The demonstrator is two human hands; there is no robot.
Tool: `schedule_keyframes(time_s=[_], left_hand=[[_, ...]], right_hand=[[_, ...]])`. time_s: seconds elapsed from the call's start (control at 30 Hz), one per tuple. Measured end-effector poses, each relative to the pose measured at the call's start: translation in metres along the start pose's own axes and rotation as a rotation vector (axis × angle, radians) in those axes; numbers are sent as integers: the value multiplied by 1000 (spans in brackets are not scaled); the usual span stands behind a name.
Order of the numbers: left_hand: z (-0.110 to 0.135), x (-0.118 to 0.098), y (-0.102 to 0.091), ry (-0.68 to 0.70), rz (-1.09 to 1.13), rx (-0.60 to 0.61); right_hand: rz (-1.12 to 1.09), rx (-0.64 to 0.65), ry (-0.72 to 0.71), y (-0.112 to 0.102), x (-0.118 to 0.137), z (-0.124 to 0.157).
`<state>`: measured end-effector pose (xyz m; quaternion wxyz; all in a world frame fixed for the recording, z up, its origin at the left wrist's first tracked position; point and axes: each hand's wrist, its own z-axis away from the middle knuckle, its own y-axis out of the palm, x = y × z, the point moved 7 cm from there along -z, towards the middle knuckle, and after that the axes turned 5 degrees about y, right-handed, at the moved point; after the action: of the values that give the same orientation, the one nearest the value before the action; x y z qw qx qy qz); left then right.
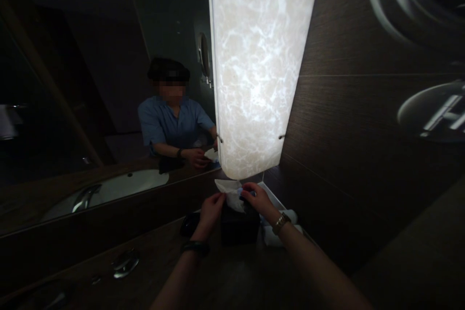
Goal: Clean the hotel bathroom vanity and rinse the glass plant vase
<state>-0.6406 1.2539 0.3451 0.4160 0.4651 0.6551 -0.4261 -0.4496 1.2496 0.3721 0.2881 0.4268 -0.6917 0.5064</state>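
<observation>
A white tissue (234,196) stands up out of the top of a dark tissue box (240,229) on the counter. My left hand (211,212) is closed, its thumb and fingertips pinching the tissue's left edge. On the other side, my right hand (260,199) is closed in a pinch over a small pale blue thing (240,192), close against the tissue. Its kind is too small and dim to make out.
White rolled towels (289,216) lie in a white tray (272,193) right of the box. A dark object (189,224) sits to its left. A lit panel (257,72) hangs above, beside the mirror (109,82). Chrome tap parts (125,262) are at lower left.
</observation>
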Motion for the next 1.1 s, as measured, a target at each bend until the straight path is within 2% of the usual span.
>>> schedule_keyframes(time_s=[0.13,0.27,0.33,0.43,0.53,0.6,0.67,0.73,0.8,0.87,0.93,1.03,1.1], left_hand=[[7,-13,2,58,-60,34],[7,-25,-19,137,-144,-75],[4,-34,-20,202,-145,-77],[-2,-45,-3,233,-23,-17],[-11,-49,22,139,127,67],[-16,-52,30,105,133,128],[-22,-55,20,123,78,121],[-26,-57,-4,156,9,32],[-23,-59,-28,188,-66,-90],[-12,-64,-35,249,-190,-148],[4,-65,-19,295,-367,-74],[27,-50,24,242,-609,144],[34,-39,41,197,-679,199]], right_hand=[[5,10,-56,5,10,-2],[-130,30,27,-17,6,-19],[-155,60,22,-29,9,-26],[-184,109,5,-36,16,-25],[-254,197,-12,-31,18,-12],[-299,206,22,-31,12,-2],[-360,134,99,-40,1,3],[-383,17,146,-55,-6,4],[-327,-88,139,-68,-1,2],[-236,-162,101,-72,15,-3],[-122,-187,28,-67,41,-8],[51,-153,-137,-53,92,-15],[-21,-185,-196,-62,120,-22]])
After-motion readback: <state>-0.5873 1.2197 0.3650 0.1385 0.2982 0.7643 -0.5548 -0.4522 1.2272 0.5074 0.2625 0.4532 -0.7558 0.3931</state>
